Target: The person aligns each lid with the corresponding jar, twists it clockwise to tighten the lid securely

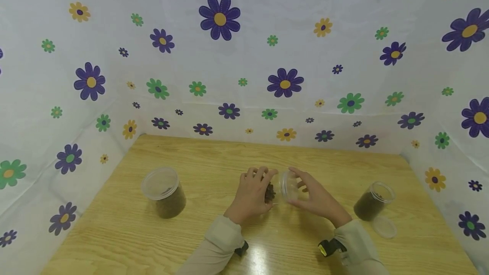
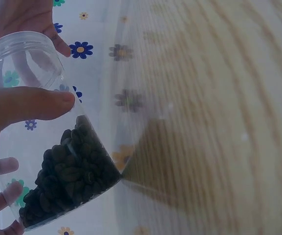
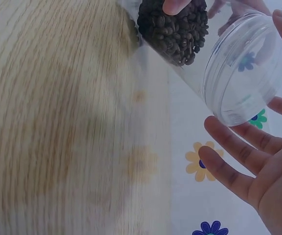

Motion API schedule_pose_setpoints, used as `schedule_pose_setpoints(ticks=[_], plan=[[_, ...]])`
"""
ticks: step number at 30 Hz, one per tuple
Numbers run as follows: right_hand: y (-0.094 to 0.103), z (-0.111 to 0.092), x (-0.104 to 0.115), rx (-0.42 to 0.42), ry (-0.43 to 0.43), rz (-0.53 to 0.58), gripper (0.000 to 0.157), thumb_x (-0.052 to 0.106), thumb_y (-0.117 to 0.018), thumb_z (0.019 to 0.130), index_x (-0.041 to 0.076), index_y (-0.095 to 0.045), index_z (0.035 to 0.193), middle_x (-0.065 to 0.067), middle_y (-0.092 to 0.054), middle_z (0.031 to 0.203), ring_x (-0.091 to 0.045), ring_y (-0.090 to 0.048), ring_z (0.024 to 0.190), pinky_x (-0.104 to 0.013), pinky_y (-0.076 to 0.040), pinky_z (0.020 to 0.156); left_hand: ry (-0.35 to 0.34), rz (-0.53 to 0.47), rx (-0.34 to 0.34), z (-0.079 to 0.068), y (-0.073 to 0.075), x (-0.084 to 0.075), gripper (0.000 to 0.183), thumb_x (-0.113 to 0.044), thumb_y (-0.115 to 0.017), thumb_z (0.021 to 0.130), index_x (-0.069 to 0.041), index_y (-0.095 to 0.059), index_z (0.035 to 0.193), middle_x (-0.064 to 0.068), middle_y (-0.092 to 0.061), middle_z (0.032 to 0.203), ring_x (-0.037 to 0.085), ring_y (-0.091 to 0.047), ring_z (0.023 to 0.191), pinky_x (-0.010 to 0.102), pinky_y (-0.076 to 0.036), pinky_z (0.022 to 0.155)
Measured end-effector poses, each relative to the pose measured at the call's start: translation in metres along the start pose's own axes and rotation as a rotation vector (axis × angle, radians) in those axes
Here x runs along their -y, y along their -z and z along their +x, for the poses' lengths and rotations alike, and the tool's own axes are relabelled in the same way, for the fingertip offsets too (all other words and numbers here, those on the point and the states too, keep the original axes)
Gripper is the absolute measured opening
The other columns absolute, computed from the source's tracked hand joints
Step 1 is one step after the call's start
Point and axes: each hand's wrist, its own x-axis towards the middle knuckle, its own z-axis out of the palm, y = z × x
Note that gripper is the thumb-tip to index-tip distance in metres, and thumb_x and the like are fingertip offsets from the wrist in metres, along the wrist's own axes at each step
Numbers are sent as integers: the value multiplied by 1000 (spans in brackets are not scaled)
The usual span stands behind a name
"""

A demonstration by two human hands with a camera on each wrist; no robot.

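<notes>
My left hand point(image 1: 252, 192) grips a clear plastic jar point(image 2: 35, 117) of dark beans that look like coffee beans point(image 3: 172, 32). The thumb lies along one side and the fingers wrap the other. The jar is tilted, its ridged mouth end point(image 3: 243, 73) pointing toward my right hand point(image 1: 315, 196). The beans have slumped toward the base and lower side. Around that clear end, my right hand's fingers point(image 3: 238, 152) are spread, fingertips right at the rim, thumb on the opposite side.
On the left of the wooden table point(image 1: 206, 156) stands a lidded jar point(image 1: 170, 203) with dark contents. At right, another dark-filled jar point(image 1: 368, 205) stands beside a loose clear lid point(image 1: 383, 227). A flower-printed white sheet point(image 1: 244, 54) encloses the back and sides.
</notes>
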Motion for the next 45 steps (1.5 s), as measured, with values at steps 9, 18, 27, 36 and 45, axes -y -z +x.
schedule_pose_setpoints(ticks=[9,18,27,36,45], plan=[[0,1,3,24,-62,22,86,36,-72,82,14,-23,149,-18,-46,132,-30,-57,105,-48,-49,88,0,14,-12,0,2,0,94,-52,-84,57,-26,-37,134,1,-48,123,25,-48,109,42,-46,81],[2,0,2,-7,65,-3,99,19,-84,68,19,-24,148,-11,-29,151,-36,-39,132,-58,-37,101,-1,24,-17,0,1,1,95,-53,-84,56,-26,-37,134,1,-49,123,25,-49,108,41,-46,81],[5,0,6,6,109,-32,89,18,-81,72,18,-31,145,-11,-37,146,-34,-48,122,-55,-43,95,-2,37,-13,-1,3,-1,95,-54,-83,56,-27,-35,134,1,-48,122,24,-49,107,40,-45,80],[3,0,5,9,12,-22,87,29,-78,76,12,-30,146,-14,-46,137,-31,-57,108,-51,-48,89,-2,28,-22,-2,2,-1,95,-52,-84,56,-26,-36,134,2,-48,123,25,-49,107,40,-45,80],[2,2,9,12,-80,-48,84,39,-73,79,11,-31,145,-16,-55,125,-29,-59,103,-47,-51,83,2,12,-10,-2,1,0,94,-50,-84,57,-27,-36,135,2,-48,125,25,-48,109,41,-45,82]])
